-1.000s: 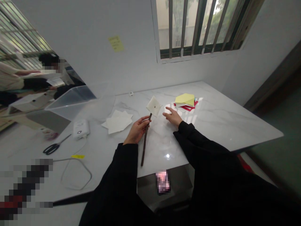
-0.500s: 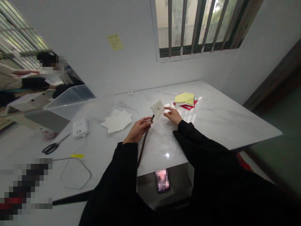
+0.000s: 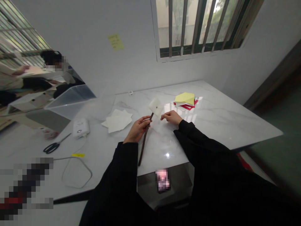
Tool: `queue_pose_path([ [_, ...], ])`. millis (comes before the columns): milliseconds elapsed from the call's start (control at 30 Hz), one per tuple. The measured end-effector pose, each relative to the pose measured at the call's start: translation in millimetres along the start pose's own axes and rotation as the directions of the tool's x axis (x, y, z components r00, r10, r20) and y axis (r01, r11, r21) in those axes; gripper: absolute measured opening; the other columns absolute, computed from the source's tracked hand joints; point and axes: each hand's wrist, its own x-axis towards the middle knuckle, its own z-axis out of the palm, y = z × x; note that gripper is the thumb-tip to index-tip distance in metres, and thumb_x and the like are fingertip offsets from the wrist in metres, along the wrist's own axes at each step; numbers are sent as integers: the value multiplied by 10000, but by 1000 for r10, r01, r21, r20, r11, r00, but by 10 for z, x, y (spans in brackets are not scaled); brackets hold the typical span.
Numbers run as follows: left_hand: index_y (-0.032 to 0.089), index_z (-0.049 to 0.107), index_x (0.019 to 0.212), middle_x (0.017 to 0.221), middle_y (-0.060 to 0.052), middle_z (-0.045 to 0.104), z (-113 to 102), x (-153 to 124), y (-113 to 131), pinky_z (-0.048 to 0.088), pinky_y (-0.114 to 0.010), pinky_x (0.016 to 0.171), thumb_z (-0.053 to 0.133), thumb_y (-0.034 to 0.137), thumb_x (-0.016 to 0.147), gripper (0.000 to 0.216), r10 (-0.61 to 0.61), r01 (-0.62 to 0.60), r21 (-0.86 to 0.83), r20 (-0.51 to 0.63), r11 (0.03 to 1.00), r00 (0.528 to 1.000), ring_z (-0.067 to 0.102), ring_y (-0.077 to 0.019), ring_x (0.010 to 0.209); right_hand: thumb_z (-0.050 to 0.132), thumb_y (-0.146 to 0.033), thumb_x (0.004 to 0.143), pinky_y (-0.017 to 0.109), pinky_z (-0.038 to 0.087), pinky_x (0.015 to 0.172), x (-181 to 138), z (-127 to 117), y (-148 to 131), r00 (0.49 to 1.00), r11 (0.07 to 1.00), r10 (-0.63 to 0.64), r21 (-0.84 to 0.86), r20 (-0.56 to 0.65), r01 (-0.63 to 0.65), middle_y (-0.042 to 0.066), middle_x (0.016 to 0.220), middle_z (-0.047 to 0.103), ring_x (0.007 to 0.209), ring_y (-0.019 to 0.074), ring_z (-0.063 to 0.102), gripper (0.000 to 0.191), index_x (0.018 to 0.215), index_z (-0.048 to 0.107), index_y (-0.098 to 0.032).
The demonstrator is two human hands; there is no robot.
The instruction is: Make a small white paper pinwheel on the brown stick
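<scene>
A white marble-patterned table (image 3: 211,125) carries everything, its glossy top reflecting the window light. Toward the far side lies a stack of coloured paper (image 3: 185,101), yellow sheets on top of red ones. Near the middle, a few white paper sheets (image 3: 117,121) lie loosely overlapped. To their left sits a small white device (image 3: 81,128), with a thin cable (image 3: 77,171) looping from it across the near left part of the table; a yellow tag (image 3: 78,155) marks the cable. Black scissors (image 3: 55,145) lie just left of the device. A clear plastic bin (image 3: 70,99) stands on the far left part. A tiny white object (image 3: 130,93) rests by the wall.
</scene>
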Motion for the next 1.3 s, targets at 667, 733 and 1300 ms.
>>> queue_pose_path([
  [667, 181, 759, 1121, 993, -46, 748, -8, -2, -2, 475, -245, 720, 906, 328, 697, 472, -8, 8, 5, 21, 1000, 1000, 593, -106, 744, 609, -398, 902, 262, 384, 637, -23, 40, -12, 999, 999, -27, -34, -36, 26, -5, 604, 607, 591, 120, 504, 351, 845, 831, -133],
  [733, 178, 754, 1124, 1001, -51, 746, -12, -2, -5, 473, -253, 723, 895, 335, 707, 467, 3, -3, 22, 23, 1000, 1000, 590, -111, 745, 612, -398, 900, 263, 382, 635, -23, 39, -8, 999, 999, -29, -34, -42, 28, -5, 602, 605, 593, 122, 507, 346, 845, 831, -135],
  [1300, 178, 758, 1102, 995, -56, 744, 24, -27, 21, 460, -262, 702, 883, 340, 698, 453, -10, 10, 47, -3, 999, 1000, 576, -118, 734, 629, -249, 791, 306, 443, 762, -39, -26, 51, 939, 997, -69, -62, -336, 51, -85, 575, 557, 611, 175, 531, 666, 1448, 580, -152],
])
